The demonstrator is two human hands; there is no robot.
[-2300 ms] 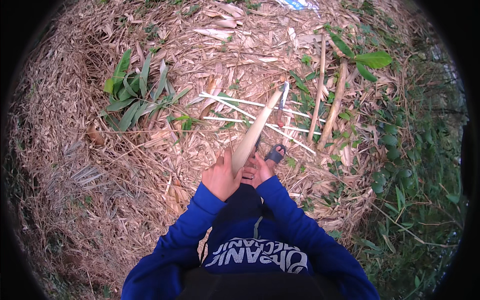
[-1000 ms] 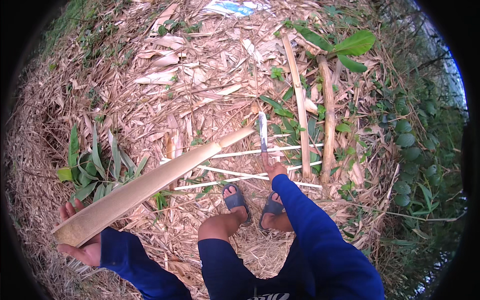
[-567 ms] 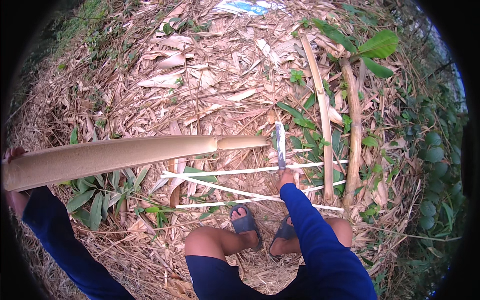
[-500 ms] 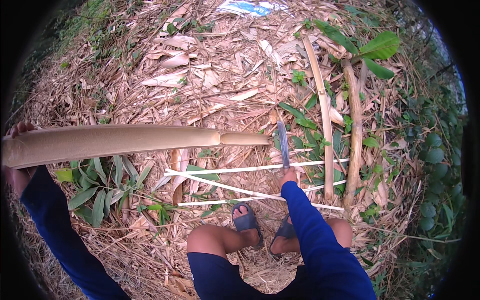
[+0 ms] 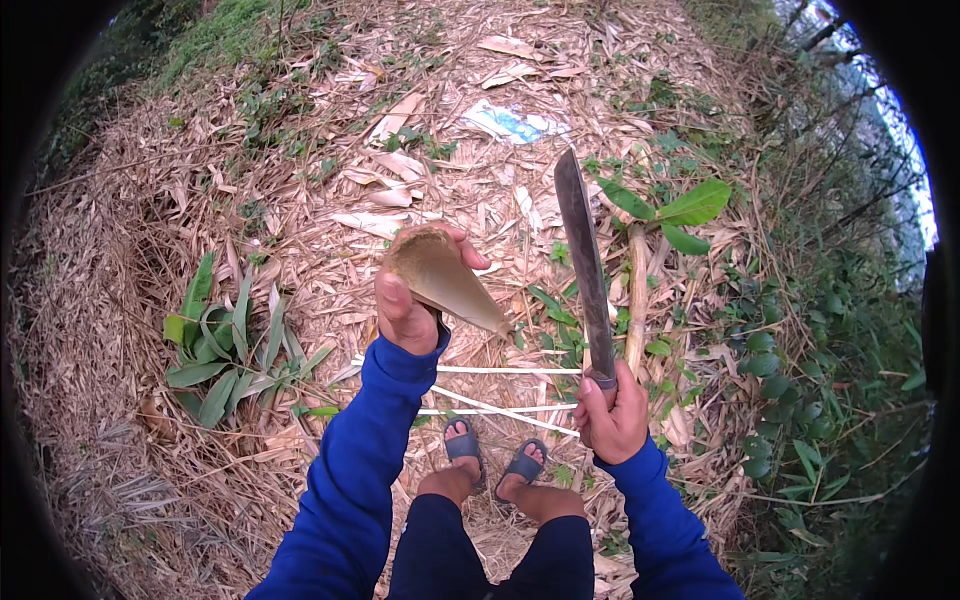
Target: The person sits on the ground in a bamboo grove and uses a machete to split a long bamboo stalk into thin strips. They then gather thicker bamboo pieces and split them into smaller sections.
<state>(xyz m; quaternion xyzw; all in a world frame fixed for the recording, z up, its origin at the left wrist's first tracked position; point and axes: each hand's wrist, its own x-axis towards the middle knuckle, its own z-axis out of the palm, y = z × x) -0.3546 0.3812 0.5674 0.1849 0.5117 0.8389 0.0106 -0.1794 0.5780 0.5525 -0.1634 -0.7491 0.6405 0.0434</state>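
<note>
My left hand [image 5: 398,310] is wrapped round the end of a split bamboo piece [image 5: 455,285]. That piece is hollowed like a trough, with its near end facing up at me and the rest tapering away to the right. In my right hand [image 5: 615,415] is the handle of a machete [image 5: 583,245], its dark blade pointing up and away from me. Blade and bamboo are apart. Below and between my hands, several thin pale bamboo strips [image 5: 510,370] lie crossed on the ground, just beyond my sandalled feet.
Dry leaf litter covers the ground. A bare wooden pole [image 5: 638,285] lies at the right, beside a broad-leaved green plant [image 5: 695,203]. Cut green leaves [image 5: 220,365] lie at the left. A white and blue plastic scrap [image 5: 512,124] is farther off. Dense bushes [image 5: 800,370] border the right side.
My left hand has come from the far left toward the middle, turning the split bamboo nearly end-on. My right hand has raised the machete off the ground area. The view has tilted farther ahead.
</note>
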